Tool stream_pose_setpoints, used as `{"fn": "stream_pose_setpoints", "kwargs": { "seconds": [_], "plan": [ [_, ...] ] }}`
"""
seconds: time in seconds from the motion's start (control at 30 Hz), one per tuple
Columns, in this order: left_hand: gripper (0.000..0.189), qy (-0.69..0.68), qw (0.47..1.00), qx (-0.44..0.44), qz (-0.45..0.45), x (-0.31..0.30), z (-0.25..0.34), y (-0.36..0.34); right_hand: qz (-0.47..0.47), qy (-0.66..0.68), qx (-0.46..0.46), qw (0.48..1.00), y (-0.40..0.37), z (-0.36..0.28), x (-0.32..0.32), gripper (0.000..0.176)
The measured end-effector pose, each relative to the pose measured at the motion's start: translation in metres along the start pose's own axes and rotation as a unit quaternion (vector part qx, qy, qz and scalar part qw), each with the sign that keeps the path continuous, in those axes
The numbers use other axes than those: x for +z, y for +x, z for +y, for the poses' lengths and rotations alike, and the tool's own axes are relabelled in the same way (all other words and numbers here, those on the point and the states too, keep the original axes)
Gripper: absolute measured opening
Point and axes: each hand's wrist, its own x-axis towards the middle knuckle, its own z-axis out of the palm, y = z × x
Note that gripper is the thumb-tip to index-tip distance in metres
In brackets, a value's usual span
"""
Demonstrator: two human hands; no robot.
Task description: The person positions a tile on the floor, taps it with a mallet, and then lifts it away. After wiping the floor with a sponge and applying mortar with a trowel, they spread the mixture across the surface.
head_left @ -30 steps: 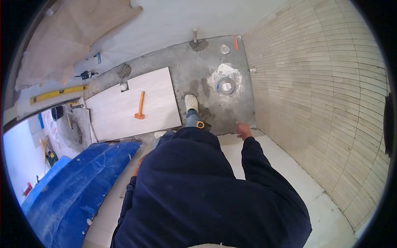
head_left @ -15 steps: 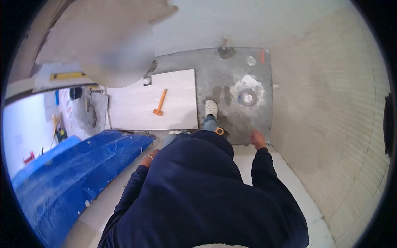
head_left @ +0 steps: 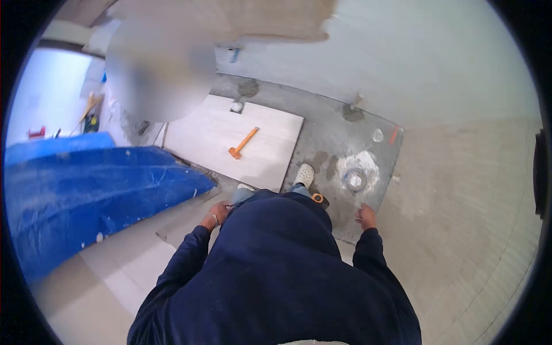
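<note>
Two hands hang by the hips, the left hand [head_left: 215, 214] of unclear grip, the right hand [head_left: 365, 216] open and empty over the grey floor [head_left: 322, 132], and beyond lies a hammer [head_left: 242, 144] mid-tile [head_left: 195, 135], likely light, stiff, best held by its orange handle.

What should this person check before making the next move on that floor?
1. Right hand free: ok, it hangs open with nothing in it.
2. Left hand free: cannot tell, it sits close against the waist.
3. Orange mallet within reach: not ok, it lies on the pale tile, apart from both hands.
4. Footing: ok, the white shoe stands on the bare grey floor beside the tile.
5. Drain opening clear of the foot: ok, it lies uncovered to the shoe's right.
</note>
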Motion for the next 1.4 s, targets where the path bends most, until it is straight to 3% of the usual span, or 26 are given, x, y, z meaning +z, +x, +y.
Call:
{"fn": "stream_pose_setpoints", "kwargs": {
  "seconds": [0.03,0.1,0.13,0.2,0.23,0.3,0.43,0.5,0.53,0.6,0.63,0.67,0.7,0.83,0.9,0.93,0.97,1.0,1.07,1.13,1.2,1.3,1.33,1.4],
  "plan": [
    [0.033,-0.014,1.0,-0.011,0.015,0.006,-0.013,0.008,-0.014,-0.016,-0.009,1.0,0.005,-0.008,-0.003,0.056],
    [0.034,0.091,0.982,0.162,0.042,0.02,-0.052,0.033,-0.011,-0.018,-0.007,1.0,0.013,-0.026,-0.001,0.055],
    [0.034,0.082,0.984,0.15,0.059,0.01,-0.037,0.021,-0.025,-0.032,-0.017,0.999,0.018,-0.036,0.0,0.055],
    [0.034,-0.123,0.982,-0.075,0.123,-0.01,-0.005,0.003,-0.015,-0.023,-0.017,0.999,0.025,-0.051,0.002,0.056],
    [0.034,-0.134,0.978,-0.081,0.136,-0.01,-0.016,0.009,-0.026,-0.034,-0.027,0.999,0.027,-0.058,0.003,0.056],
    [0.043,-0.023,0.976,-0.058,0.21,-0.011,-0.038,0.021,-0.027,-0.038,-0.024,0.999,0.029,-0.072,0.008,0.057],
    [0.045,-0.026,0.968,-0.097,0.231,-0.022,-0.053,0.02,-0.035,-0.066,-0.034,0.997,0.018,-0.093,0.017,0.058],
    [0.019,0.009,0.982,-0.105,0.154,-0.013,-0.078,0.032,-0.038,-0.058,-0.012,0.998,0.016,-0.099,0.019,0.057],
    [0.019,-0.002,0.981,-0.11,0.161,-0.003,-0.09,0.032,-0.042,-0.07,-0.019,0.997,0.014,-0.099,0.018,0.057],
    [0.012,-0.01,0.966,0.019,0.256,0.021,-0.104,0.03,-0.008,-0.075,-0.018,0.997,0.013,-0.103,0.02,0.051],
    [0.012,-0.02,0.965,0.016,0.261,0.019,-0.093,0.024,-0.009,-0.085,-0.024,0.996,0.006,-0.11,0.024,0.051],
    [0.015,-0.169,0.955,-0.108,0.219,0.017,-0.081,0.019,-0.033,-0.134,-0.064,0.988,-0.003,-0.114,0.022,0.051],
    [0.018,-0.312,0.908,-0.226,0.163,0.02,-0.068,0.013,-0.054,-0.183,-0.101,0.976,-0.013,-0.119,0.015,0.052],
    [0.018,-0.41,0.879,-0.187,0.157,0.069,-0.081,0.002,-0.047,-0.183,-0.023,0.982,0.039,-0.138,-0.012,0.032],
    [0.018,-0.351,0.919,-0.083,0.161,0.114,-0.111,0.011,-0.027,-0.17,-0.021,0.985,0.05,-0.163,-0.011,0.029],
    [0.018,-0.355,0.918,-0.082,0.16,0.13,-0.12,0.009,-0.011,-0.15,-0.019,0.988,0.055,-0.178,-0.005,0.027],
    [0.021,-0.248,0.953,-0.083,0.154,0.145,-0.126,0.006,-0.009,-0.153,-0.021,0.988,0.063,-0.194,0.0,0.027],
    [0.026,-0.137,0.976,-0.083,0.147,0.152,-0.129,0.005,-0.013,-0.157,-0.053,0.986,0.069,-0.211,0.009,0.027],
    [0.029,-0.175,0.971,-0.103,0.123,0.154,-0.129,0.001,-0.016,-0.164,-0.086,0.983,0.069,-0.241,0.035,0.027],
    [0.033,-0.213,0.964,-0.122,0.099,0.136,-0.12,-0.004,-0.061,-0.227,-0.14,0.962,0.053,-0.278,0.071,0.042],
    [0.027,-0.424,0.869,-0.234,0.105,0.091,-0.091,-0.016,-0.062,-0.244,-0.157,0.955,0.044,-0.3,0.115,0.045],
    [0.023,-0.509,0.854,0.073,0.076,0.137,-0.192,0.066,-0.069,-0.285,-0.181,0.939,0.022,-0.33,0.191,0.048],
    [0.023,-0.511,0.853,0.078,0.071,0.117,-0.19,0.074,-0.077,-0.31,-0.189,0.928,0.016,-0.34,0.216,0.048],
    [0.021,-0.486,0.866,-0.096,0.072,0.054,-0.185,0.09,-0.073,-0.31,-0.195,0.928,0.005,-0.362,0.276,0.044]
  ]
}}
